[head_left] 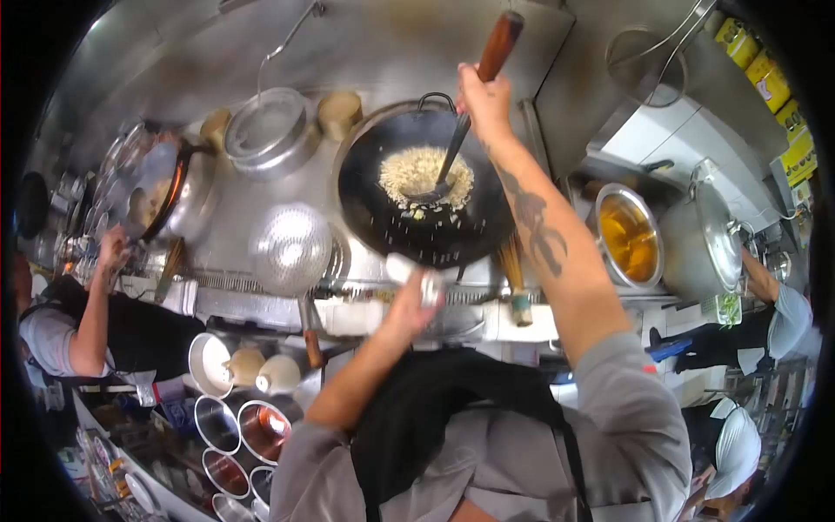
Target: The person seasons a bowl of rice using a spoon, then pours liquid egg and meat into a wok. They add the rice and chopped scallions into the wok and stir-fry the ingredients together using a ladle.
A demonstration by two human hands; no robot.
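My right hand is wrapped round the wooden handle of a long ladle. The ladle's bowl rests in a heap of pale, grainy food in the black wok. Bits of the food are scattered down the wok's near side. At the wok's near edge, my left hand is closed on a white cloth, its fingers blurred by motion.
Left of the wok are a perforated strainer and a lidded metal pot. A pot of amber liquid stands right. Metal containers sit lower left. Co-workers stand at both sides.
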